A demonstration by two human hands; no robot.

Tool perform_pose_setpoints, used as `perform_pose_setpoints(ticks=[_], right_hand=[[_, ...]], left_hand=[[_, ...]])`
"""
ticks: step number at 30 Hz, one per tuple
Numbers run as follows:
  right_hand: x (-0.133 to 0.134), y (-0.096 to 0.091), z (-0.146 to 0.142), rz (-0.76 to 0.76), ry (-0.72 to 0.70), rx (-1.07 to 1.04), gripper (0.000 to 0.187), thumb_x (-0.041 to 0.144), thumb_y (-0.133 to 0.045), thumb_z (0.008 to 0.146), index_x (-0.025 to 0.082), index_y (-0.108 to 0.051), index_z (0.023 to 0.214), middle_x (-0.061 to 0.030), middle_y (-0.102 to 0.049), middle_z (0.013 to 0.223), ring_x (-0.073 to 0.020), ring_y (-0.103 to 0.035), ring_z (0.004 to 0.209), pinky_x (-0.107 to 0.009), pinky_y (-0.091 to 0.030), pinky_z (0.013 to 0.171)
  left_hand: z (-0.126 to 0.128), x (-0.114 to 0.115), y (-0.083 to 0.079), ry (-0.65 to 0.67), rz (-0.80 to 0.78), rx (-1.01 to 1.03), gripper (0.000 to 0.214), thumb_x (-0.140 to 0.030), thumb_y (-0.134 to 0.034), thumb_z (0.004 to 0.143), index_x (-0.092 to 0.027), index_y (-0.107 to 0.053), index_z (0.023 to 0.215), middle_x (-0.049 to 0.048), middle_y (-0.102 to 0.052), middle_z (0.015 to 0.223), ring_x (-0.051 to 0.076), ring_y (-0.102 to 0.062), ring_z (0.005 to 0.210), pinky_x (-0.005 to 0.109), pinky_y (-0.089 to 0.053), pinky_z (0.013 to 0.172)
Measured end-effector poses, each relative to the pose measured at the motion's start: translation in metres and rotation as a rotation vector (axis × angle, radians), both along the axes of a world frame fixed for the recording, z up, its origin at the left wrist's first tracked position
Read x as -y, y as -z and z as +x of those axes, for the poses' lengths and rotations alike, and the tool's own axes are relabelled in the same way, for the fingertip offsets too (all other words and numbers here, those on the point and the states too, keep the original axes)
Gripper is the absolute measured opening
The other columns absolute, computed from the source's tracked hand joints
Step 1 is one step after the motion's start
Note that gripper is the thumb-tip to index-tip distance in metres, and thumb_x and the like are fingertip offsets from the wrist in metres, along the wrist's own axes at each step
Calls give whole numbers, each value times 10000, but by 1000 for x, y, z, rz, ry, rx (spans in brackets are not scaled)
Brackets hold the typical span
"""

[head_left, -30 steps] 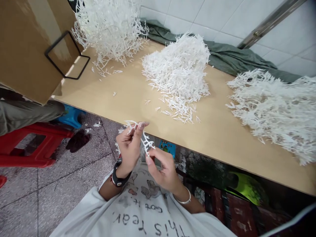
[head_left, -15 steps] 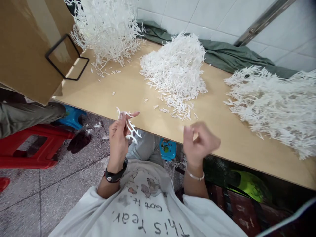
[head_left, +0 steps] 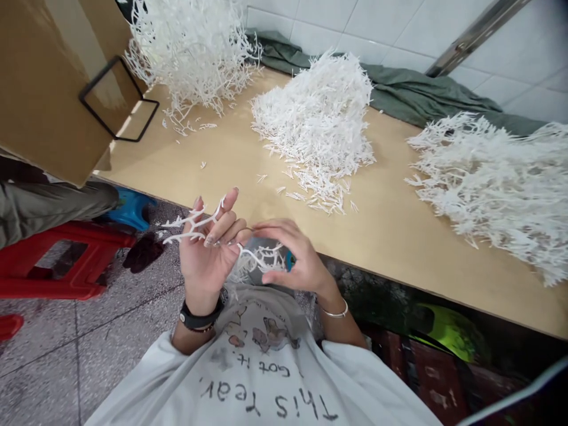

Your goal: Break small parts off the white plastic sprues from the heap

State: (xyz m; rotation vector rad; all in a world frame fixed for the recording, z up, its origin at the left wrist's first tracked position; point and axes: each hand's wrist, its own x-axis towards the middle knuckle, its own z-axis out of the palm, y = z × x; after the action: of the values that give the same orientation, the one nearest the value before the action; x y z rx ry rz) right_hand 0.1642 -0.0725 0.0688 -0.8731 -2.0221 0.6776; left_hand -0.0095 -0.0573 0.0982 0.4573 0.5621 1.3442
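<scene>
Right now, the left hand (head_left: 205, 260) grips a white plastic sprig (head_left: 190, 225) narrowly, its long axis running out leftward, while the right hand (head_left: 290, 254) curves wide just beside a second sprig (head_left: 261, 259), any hold unclear.

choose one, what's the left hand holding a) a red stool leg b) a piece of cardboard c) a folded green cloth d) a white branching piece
d, the left hand has a white branching piece held at its fingers, with the thin branches sticking out past them.
</scene>
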Motion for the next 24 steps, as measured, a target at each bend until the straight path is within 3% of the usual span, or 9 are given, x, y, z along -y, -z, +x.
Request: perform_pose_setpoints(ticks=[2,7,10,12,14,16,19,21,24], right_hand=[[2,5,-3,-119,-119,-43,537,513,-750,713,204,-605,1128,-98,-668,1134,-235,-608,1059,-393,-468,940],[10,10,-4,-347,-103,-176,195,334,-644,852,182,-668,970,-36,-703,824,-143,-645,735,-267,-517,700],[15,6,-7,-480,-68,-345,192,364,-641,847,182,-694,878,-11,-670,692,-115,-608,574,-233,-487,545],[16,4,-9,-594,-28,-485,285,443,-595,868,180,-687,808,4,-624,584,-104,-557,458,-227,-447,446],[13,3,-12,-648,37,-588,375,515,-551,877,180,-668,754,12,-588,520,-96,-511,391,-225,-412,391],[8,1,-14,-629,102,-637,411,553,-539,870,184,-654,731,14,-575,510,-90,-493,374,-221,-396,373],[-3,-7,-16,-566,184,-670,443,601,-526,853,189,-644,738,4,-599,569,-78,-474,376,-224,-396,367],[-11,-12,-17,-554,230,-667,515,662,-445,861,195,-635,751,-16,-619,619,-89,-488,400,-243,-420,386],[-17,-13,-18,-607,190,-559,645,738,-279,867,215,-649,803,-43,-622,640,-137,-561,496,-289,-485,470]], left_hand=[[-2,0,-1,-19,-4,26,406,-477,-444,930,-160,-689,992,-77,-145,511,105,-162,456,217,-327,441],[-9,-3,3,19,19,23,693,-670,-412,861,-71,-655,1111,-45,-340,519,108,-345,484,236,-434,531],[-11,0,17,137,70,-92,1003,-890,-311,691,-59,-658,1132,85,-600,701,182,-573,673,304,-521,669],[-13,5,33,245,149,-214,1078,-949,-256,609,-97,-676,1120,156,-676,855,253,-645,819,360,-541,741],[-15,9,49,340,268,-353,1003,-931,-279,632,-131,-708,1059,174,-704,891,291,-669,900,397,-539,801],[-18,13,58,432,391,-514,774,-807,-408,748,-167,-724,1045,165,-725,948,290,-671,981,408,-515,891],[-21,17,56,634,535,-648,394,-510,-576,850,-216,-735,1059,137,-742,993,272,-678,1013,418,-504,933],[-21,22,47,718,530,-618,293,-424,-590,860,-218,-761,977,130,-754,904,276,-704,935,421,-542,865],[-25,33,38,691,381,-565,316,-416,-543,889,-198,-767,840,127,-733,742,270,-720,754,371,-577,667]])
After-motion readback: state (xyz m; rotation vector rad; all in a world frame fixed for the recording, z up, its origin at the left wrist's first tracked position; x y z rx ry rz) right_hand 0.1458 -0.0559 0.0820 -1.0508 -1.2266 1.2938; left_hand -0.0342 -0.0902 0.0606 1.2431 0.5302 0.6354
